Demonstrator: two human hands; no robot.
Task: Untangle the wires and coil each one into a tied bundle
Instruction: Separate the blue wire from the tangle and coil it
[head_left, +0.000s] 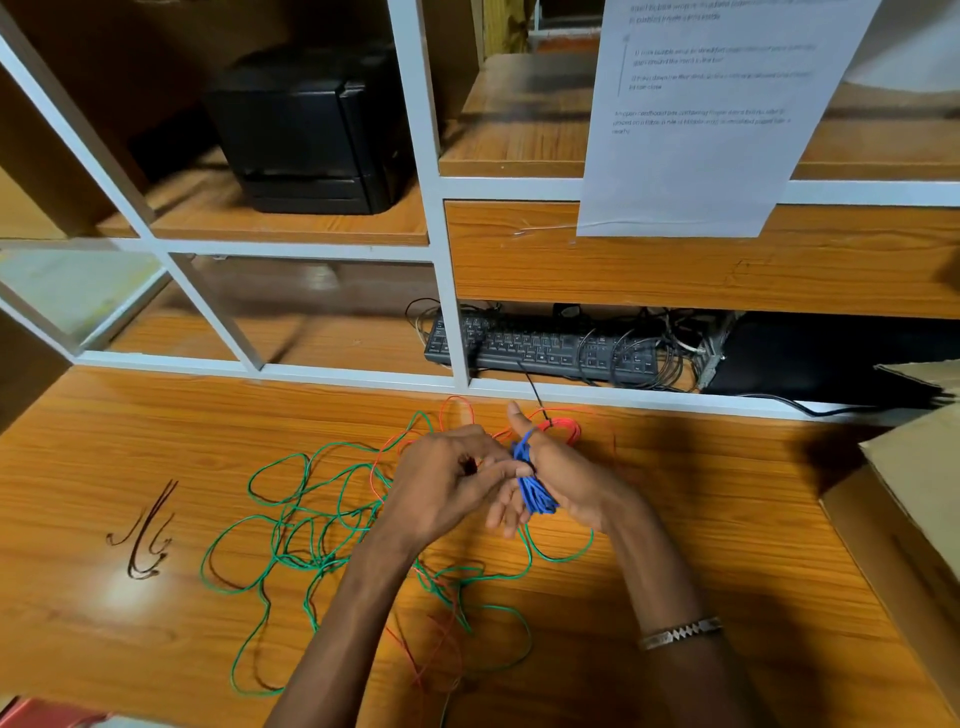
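Observation:
A blue wire (534, 491) is coiled into a small bundle, held in my right hand (563, 480) with the thumb pointing up. My left hand (447, 478) pinches the blue wire's end against the bundle, beside the right palm. A long green wire (291, 525) lies in loose tangled loops on the wooden table (130, 431), spreading left of and under my arms. A red wire (457, 410) loops through the green one, showing behind my hands and again near the front edge. Both hands hover just above the tangle.
A cardboard box (914, 519) stands at the right edge of the table. Behind the white shelf frame (447, 291) lie a black keyboard (540, 345) with cables, and a black printer (311, 124) higher up. A printed sheet (706, 114) hangs in front.

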